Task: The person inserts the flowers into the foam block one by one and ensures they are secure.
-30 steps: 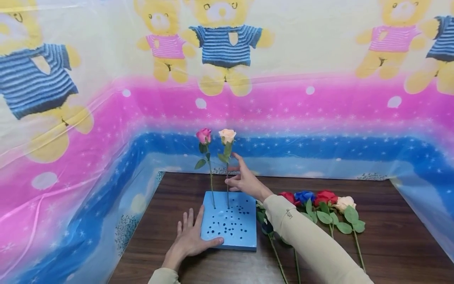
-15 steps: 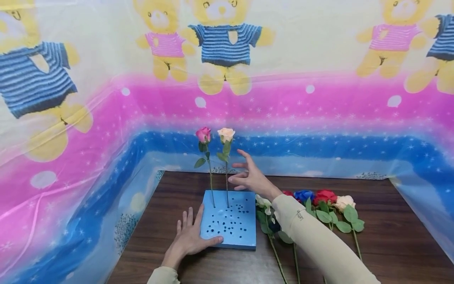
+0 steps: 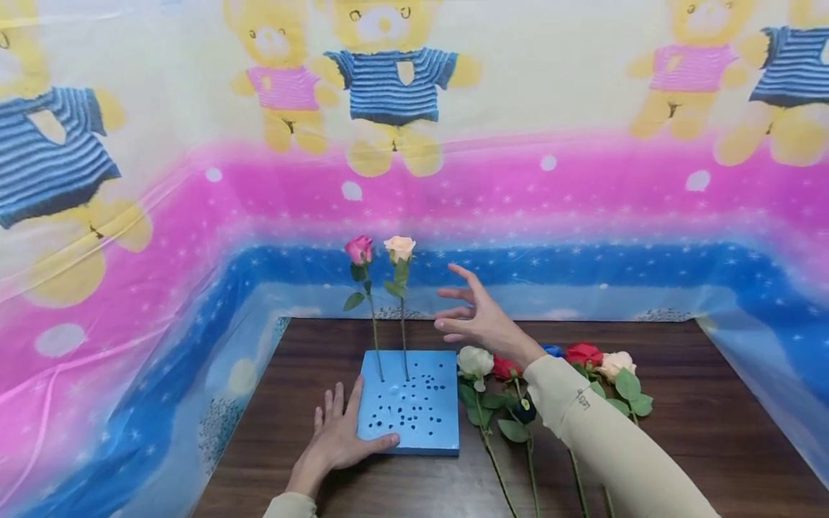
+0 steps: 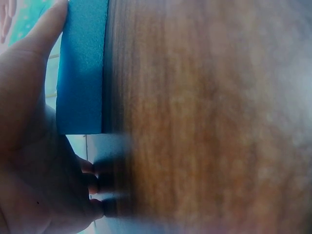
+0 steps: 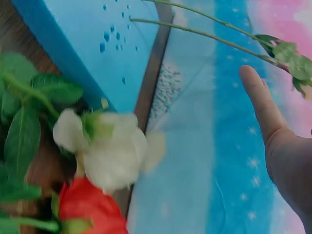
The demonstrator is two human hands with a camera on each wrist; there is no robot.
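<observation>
A blue foam block (image 3: pixel 414 424) dotted with small holes lies on the table. Two artificial roses stand upright in it: a pink rose (image 3: pixel 359 250) on the left and a peach rose (image 3: pixel 399 248) beside it. My left hand (image 3: pixel 340 435) rests against the block's left side and near corner, thumb over the top edge, fingers spread. The left wrist view shows the block's side (image 4: pixel 82 68) next to the thumb. To the right of the peach rose's stem, my right hand (image 3: pixel 486 316) hangs in the air with fingers apart, holding nothing.
Right of the block lie more artificial roses: a white rose (image 3: pixel 476 361), red roses (image 3: pixel 584 353), a blue rose (image 3: pixel 553 350) and another peach rose (image 3: pixel 618 365). The right sleeve passes over their stems. A printed cloth (image 3: pixel 492 194) stands behind the wooden table (image 3: pixel 259 446).
My right hand has moved away from the peach rose's stem, up and to the right. The left hand stays at the block. The head view has shifted slightly.
</observation>
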